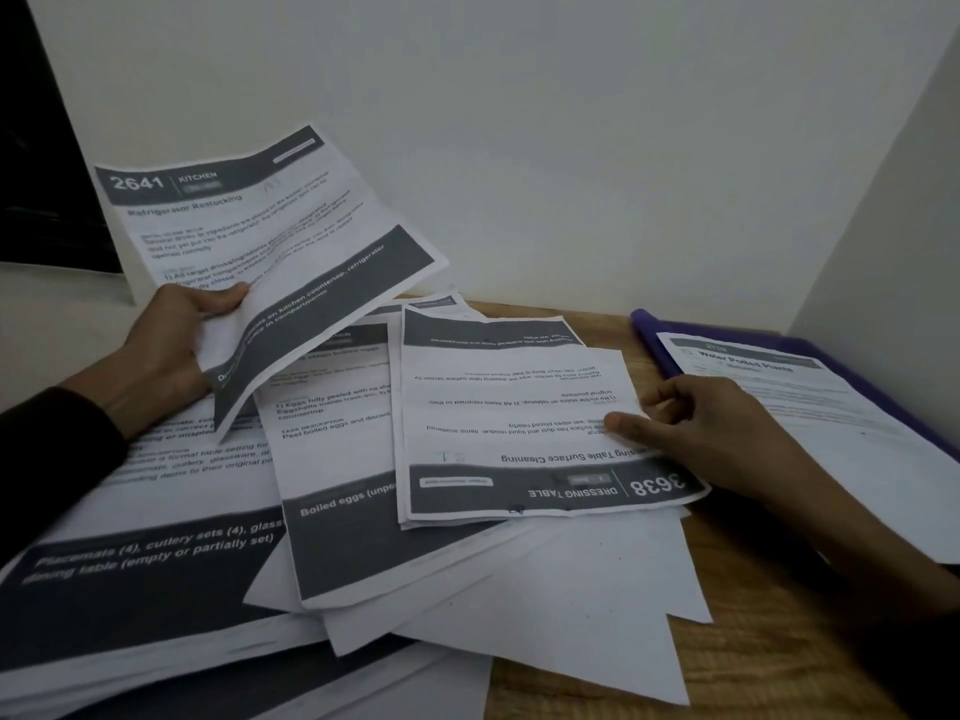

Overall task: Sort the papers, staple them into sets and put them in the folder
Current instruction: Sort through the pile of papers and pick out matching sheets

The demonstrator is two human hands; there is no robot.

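Note:
My left hand (171, 345) grips a printed sheet headed "2641 Kitchen" (265, 241) and holds it lifted and tilted above the pile. My right hand (696, 428) pinches the right edge of an upside-down sheet headed "3638 Dressing Table" (514, 423), thumb on top, on the spread of papers. A "Boiled eggs" sheet (337, 459) lies under it to the left. A purple folder (649, 330) lies open at the right with a "Water Potted Plants" sheet (810, 402) in it. No stapler is in view.
Several more printed sheets (156, 563) are fanned over the wooden table (737, 662), some blank side up. White walls close in behind and at the right. A dark panel (36, 148) stands at the far left.

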